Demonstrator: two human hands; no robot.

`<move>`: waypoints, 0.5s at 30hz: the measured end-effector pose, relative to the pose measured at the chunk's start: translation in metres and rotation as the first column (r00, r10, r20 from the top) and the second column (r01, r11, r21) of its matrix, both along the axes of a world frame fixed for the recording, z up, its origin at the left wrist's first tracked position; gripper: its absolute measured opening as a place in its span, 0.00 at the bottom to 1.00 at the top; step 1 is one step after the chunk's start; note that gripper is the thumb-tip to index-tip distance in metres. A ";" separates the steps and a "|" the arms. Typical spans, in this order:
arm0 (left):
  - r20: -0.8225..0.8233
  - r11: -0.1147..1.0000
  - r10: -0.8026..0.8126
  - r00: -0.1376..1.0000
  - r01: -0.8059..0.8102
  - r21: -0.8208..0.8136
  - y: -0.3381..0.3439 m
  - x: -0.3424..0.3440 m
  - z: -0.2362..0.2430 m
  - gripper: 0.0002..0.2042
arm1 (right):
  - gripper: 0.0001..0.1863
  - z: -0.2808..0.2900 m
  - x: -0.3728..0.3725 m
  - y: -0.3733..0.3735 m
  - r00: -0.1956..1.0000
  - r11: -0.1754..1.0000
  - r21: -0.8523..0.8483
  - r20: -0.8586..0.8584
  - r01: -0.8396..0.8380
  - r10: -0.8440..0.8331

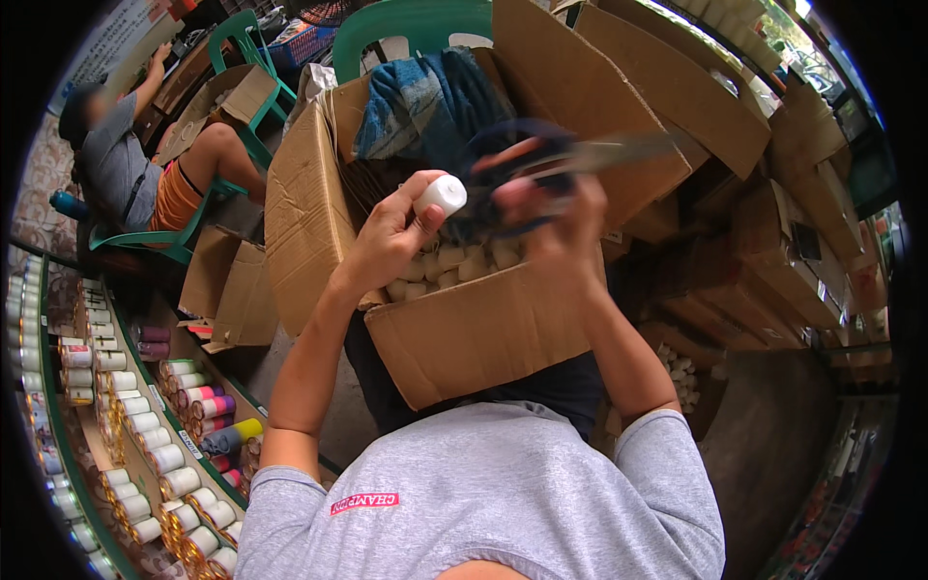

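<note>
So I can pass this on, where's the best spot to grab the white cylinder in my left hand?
Probably its round side near the bare end, from above: the white cylinder is short, and that end juts past your left hand, which holds it lower down. The scissors crowd the right.

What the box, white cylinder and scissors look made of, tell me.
Box: matte cardboard; brown, creased. Cylinder: perhaps wax or plastic; smooth, white, soft sheen. Scissors: blades likely metal, greyish, though motion-blurred; handles maybe plastic, dark blue loops.
</note>
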State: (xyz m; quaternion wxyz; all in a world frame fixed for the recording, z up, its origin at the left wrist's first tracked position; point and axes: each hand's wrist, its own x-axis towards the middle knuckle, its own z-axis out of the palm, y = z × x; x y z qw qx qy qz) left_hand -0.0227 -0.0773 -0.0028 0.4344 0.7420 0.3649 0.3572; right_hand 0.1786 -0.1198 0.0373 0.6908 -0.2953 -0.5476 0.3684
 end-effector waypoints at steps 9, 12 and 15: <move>0.699 0.928 0.140 0.701 0.154 -0.340 0.027 -0.010 0.011 0.23 | 0.12 -0.018 0.008 0.006 0.872 0.746 -0.464 -0.148 -0.478 0.466; 0.826 0.965 0.157 0.542 0.092 -0.244 0.040 -0.007 0.021 0.27 | 0.20 -0.022 -0.014 -0.011 0.638 0.432 -0.472 -0.516 -0.769 0.571; 0.841 0.989 0.121 0.527 0.011 -0.149 0.043 0.001 0.024 0.29 | 0.26 -0.018 -0.032 -0.010 0.559 0.330 -0.451 -0.651 -0.829 0.514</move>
